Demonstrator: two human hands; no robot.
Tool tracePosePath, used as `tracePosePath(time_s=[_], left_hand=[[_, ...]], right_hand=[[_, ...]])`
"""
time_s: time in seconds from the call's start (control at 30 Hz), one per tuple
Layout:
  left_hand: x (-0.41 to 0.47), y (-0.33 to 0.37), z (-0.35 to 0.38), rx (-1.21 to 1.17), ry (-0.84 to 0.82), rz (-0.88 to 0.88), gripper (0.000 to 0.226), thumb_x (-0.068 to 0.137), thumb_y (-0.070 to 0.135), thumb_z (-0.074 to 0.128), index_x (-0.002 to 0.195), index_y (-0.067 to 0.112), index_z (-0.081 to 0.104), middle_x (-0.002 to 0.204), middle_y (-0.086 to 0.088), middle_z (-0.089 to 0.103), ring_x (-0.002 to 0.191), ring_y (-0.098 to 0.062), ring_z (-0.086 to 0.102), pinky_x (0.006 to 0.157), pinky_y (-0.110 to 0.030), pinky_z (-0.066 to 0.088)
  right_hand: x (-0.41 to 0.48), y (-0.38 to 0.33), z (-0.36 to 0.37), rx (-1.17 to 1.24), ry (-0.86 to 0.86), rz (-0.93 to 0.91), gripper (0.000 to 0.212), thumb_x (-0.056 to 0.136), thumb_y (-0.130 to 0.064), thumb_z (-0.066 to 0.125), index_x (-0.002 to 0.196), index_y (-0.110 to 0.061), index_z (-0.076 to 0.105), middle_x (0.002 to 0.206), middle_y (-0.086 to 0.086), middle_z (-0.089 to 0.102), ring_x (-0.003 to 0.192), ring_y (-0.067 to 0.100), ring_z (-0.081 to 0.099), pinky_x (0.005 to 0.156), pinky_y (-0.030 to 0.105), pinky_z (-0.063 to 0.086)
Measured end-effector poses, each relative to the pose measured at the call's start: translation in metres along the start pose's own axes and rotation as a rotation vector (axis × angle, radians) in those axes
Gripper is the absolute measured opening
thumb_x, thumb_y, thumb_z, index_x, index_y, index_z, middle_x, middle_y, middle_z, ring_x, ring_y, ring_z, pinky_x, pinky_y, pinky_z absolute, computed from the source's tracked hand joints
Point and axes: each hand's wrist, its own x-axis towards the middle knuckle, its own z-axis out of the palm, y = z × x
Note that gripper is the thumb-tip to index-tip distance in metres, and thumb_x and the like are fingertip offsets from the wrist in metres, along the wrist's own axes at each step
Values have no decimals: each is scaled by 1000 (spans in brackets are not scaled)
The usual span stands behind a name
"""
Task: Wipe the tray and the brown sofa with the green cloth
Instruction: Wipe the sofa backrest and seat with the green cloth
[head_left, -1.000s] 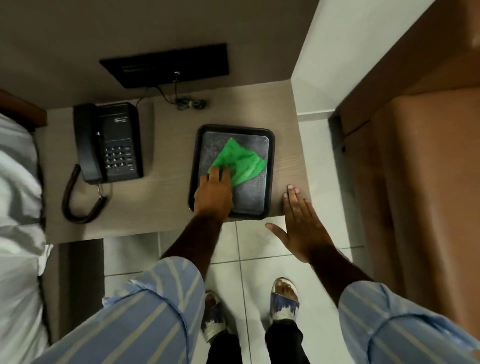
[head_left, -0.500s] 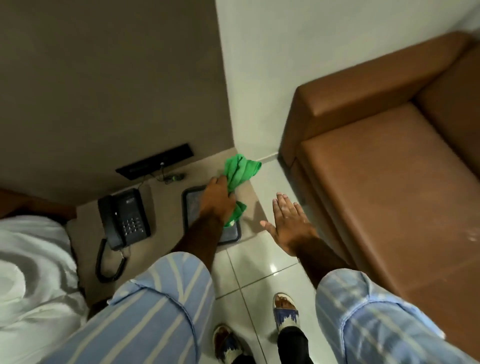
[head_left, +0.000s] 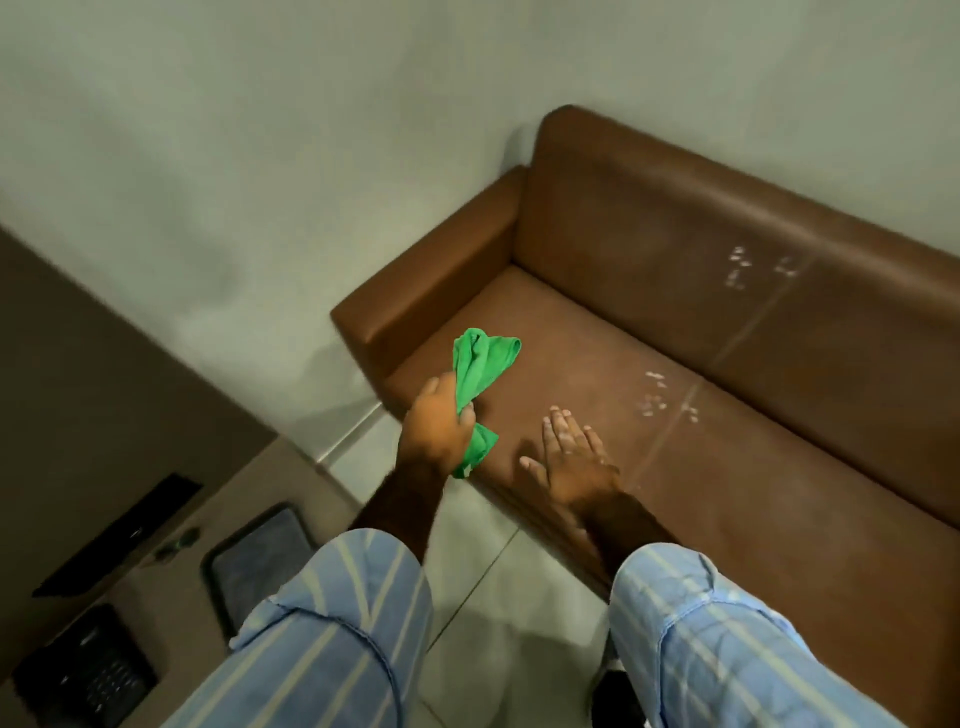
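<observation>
My left hand (head_left: 435, 427) grips the bunched green cloth (head_left: 480, 364) and holds it in the air above the near left corner of the brown sofa (head_left: 779, 467). One end of the cloth sticks up, the other hangs below my fist. My right hand (head_left: 571, 457) is open, fingers spread, palm down over the front of the sofa seat. Whitish specks mark the seat and the backrest near the centre seam. The dark tray (head_left: 260, 561) lies on the low wooden table at lower left, partly hidden by my left sleeve.
A black telephone (head_left: 83, 670) sits at the bottom left on the wooden table (head_left: 306, 467), with a dark wall panel (head_left: 119, 535) behind it. Pale floor tiles (head_left: 493, 597) separate table and sofa. The sofa armrest (head_left: 441, 280) stands against the wall.
My left hand lifted the green cloth off the tray and carried it right, over the sofa's edge. My right hand moved from the table's edge to above the seat. The view swung right.
</observation>
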Motion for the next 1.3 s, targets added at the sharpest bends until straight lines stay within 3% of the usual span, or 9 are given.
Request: tracePosePath(time_s=[0.17, 0.3, 0.43, 0.5, 0.63, 0.93, 1.07, 1.23, 1.3], left_hand=[[51, 118, 78, -4, -36, 69, 23, 88, 23, 60, 105, 9, 57, 102, -13, 63, 91, -30, 61, 79, -40, 54], [80, 201, 159, -69, -113, 45, 17, 89, 24, 59, 103, 14, 60, 98, -8, 67, 89, -27, 66, 80, -42, 59], [115, 268, 235, -162, -140, -1, 20, 88, 31, 62, 105, 23, 61, 96, -2, 72, 86, -21, 70, 74, -28, 56], [138, 296, 271, -189, -102, 0, 21, 85, 32, 65, 104, 22, 62, 96, -3, 74, 87, -23, 70, 71, -23, 47], [187, 338, 326, -276, 3, -27, 23, 83, 27, 68, 101, 13, 61, 100, -10, 71, 91, -28, 66, 76, -32, 53], [311, 394, 415, -429, 379, -123, 46, 86, 8, 60, 128, -4, 48, 121, -26, 58, 113, -39, 56, 98, -37, 40], [275, 422, 480, -426, 398, 74, 46, 84, -1, 58, 128, -9, 49, 123, -31, 56, 114, -43, 55, 98, -38, 42], [263, 379, 496, -59, 93, 802, 36, 88, 5, 52, 122, 2, 60, 125, -27, 60, 107, -45, 60, 93, -49, 53], [295, 353, 477, 69, 147, 817, 36, 83, 1, 51, 117, 1, 63, 120, -25, 63, 102, -43, 60, 92, -47, 53]], right_hand=[[3, 128, -50, 76, 20, 165, 78, 112, -56, 28, 171, -6, 16, 182, 13, 8, 169, 26, 7, 138, 45, 9], [-7, 236, -64, -28, 242, 196, 85, 113, -48, 8, 143, 9, 63, 153, 30, 59, 142, 41, 60, 112, 55, 57], [7, 354, -64, 42, 158, 359, 84, 108, -59, 6, 171, -5, 12, 181, 16, 4, 169, 29, 3, 139, 49, 11], [19, 408, -63, -4, 277, 387, 93, 103, -65, -2, 170, -3, 17, 180, 18, 8, 169, 32, 6, 138, 52, 13], [59, 496, -71, -130, 581, 374, 81, 107, -54, 26, 164, 2, 35, 175, 23, 28, 164, 37, 27, 131, 58, 32], [141, 624, -82, -580, 1001, 265, 75, 113, -49, 39, 172, -9, 16, 180, 15, 20, 168, 30, 18, 136, 54, 8], [157, 644, -65, -687, 1119, 248, 79, 108, -52, 47, 171, -9, 24, 178, 15, 23, 166, 30, 22, 138, 52, 6], [170, 651, -53, -661, 1162, 260, 80, 105, -51, 50, 170, -12, 26, 181, 11, 17, 168, 28, 16, 138, 51, 1], [174, 651, -51, -661, 1181, 265, 79, 105, -51, 51, 170, -12, 27, 181, 11, 18, 168, 28, 17, 138, 51, 2]])
